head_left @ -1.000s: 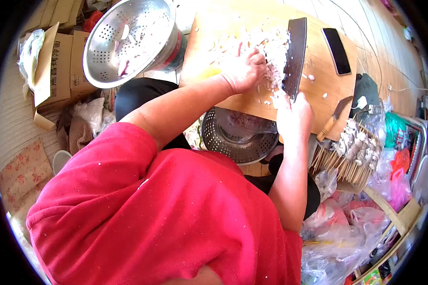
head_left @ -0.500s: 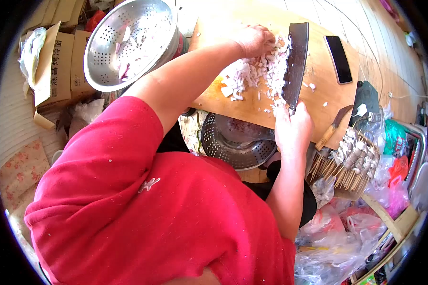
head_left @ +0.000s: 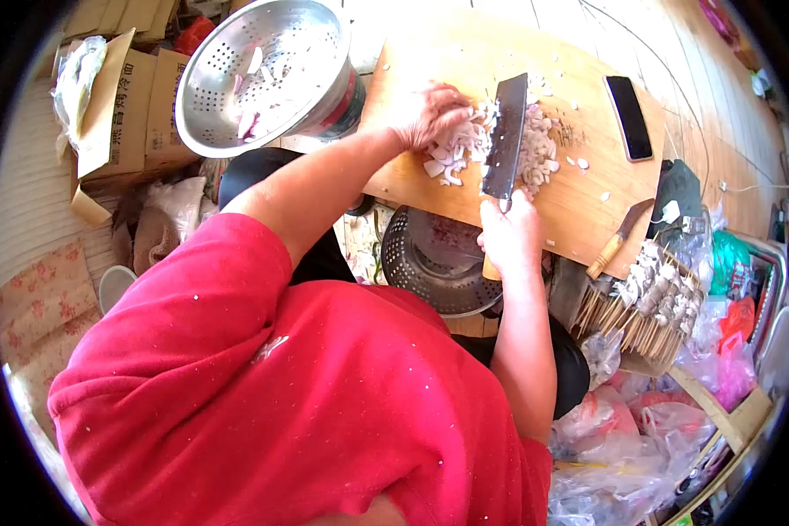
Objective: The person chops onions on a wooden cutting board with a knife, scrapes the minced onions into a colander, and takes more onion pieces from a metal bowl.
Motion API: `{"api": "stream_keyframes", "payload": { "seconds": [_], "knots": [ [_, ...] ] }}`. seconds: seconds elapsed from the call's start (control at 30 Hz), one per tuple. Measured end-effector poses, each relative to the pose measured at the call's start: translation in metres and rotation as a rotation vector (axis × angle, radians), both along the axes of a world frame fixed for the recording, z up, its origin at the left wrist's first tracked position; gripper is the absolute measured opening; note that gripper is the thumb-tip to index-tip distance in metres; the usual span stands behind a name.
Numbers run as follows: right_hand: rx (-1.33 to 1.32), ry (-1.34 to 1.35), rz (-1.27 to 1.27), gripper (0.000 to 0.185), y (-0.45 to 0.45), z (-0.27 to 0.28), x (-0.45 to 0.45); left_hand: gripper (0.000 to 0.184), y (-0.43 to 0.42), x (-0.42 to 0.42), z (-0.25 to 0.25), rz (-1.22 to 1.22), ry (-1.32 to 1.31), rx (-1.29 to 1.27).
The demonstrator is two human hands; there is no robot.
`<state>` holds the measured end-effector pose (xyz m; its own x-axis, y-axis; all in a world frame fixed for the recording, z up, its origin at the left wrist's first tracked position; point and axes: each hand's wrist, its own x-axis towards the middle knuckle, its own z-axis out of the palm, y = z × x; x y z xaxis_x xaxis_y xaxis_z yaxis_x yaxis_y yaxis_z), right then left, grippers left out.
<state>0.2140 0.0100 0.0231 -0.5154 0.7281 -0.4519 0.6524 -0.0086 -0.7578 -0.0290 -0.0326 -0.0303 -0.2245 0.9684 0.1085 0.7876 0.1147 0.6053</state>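
My right hand (head_left: 511, 235) is wrapped round the handle of a cleaver (head_left: 505, 136), whose dark blade stands over the wooden cutting board (head_left: 430, 66). Chopped pale-purple onion (head_left: 536, 151) lies on both sides of the blade. My left hand (head_left: 430, 114) rests at the left edge of the onion pieces, its fingers spread and slightly bent, holding nothing that I can see. Left of the board a steel colander (head_left: 190, 101) contains some larger onion slices. A small knife (head_left: 607, 254) with a wooden handle lies at the board's right corner.
A phone (head_left: 629, 118) lies on the board's right side. Below the board are a second colander (head_left: 403, 276) and skewers (head_left: 644, 307) in a box. Plastic bags (head_left: 622, 438) pile up at the lower right, and a cardboard box (head_left: 118, 123) stands at the left.
The cleaver has moved left from the right side of the onion pieces into their midst. My left hand has come back from the pile's far side to its left edge, and its fingers have spread.
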Motion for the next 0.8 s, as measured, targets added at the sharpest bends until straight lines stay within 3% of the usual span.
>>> {"api": "stream_keyframes", "payload": {
  "seconds": [0.1,0.13,0.2,0.33,0.43,0.57,0.67,0.73,0.8],
  "knots": [
    [-0.043,-0.057,0.040,0.015,-0.005,-0.022,-0.003,0.065,-0.016,0.020,0.002,-0.007,-0.001,0.054],
    [-0.042,-0.057,0.040,0.015,-0.004,-0.025,-0.001,0.069,-0.017,0.025,-0.002,-0.028,0.115,0.116],
    [-0.034,-0.080,0.051,0.017,0.000,-0.025,0.000,0.066,-0.018,0.036,-0.003,-0.006,0.239,0.118],
    [0.077,-0.108,0.011,0.018,0.013,-0.013,0.002,0.063,0.007,0.055,-0.024,-0.017,0.170,0.196],
    [0.013,-0.157,-0.028,0.031,0.021,0.000,0.003,0.062,0.023,0.064,-0.025,0.009,0.200,0.199],
    [-0.041,-0.111,-0.057,0.031,0.020,0.011,0.000,0.058,0.020,0.061,-0.022,-0.001,0.135,0.256],
    [0.025,-0.075,-0.025,0.030,0.014,0.009,0.003,0.048,0.014,0.057,-0.013,0.037,-0.047,0.310],
    [0.329,-0.069,0.080,0.030,0.007,0.027,-0.001,0.037,0.012,0.052,-0.010,0.014,-0.162,0.156],
    [0.288,-0.117,0.080,0.031,0.004,0.033,-0.007,0.030,0.013,0.053,-0.008,0.026,-0.138,0.168]
  ]
}}
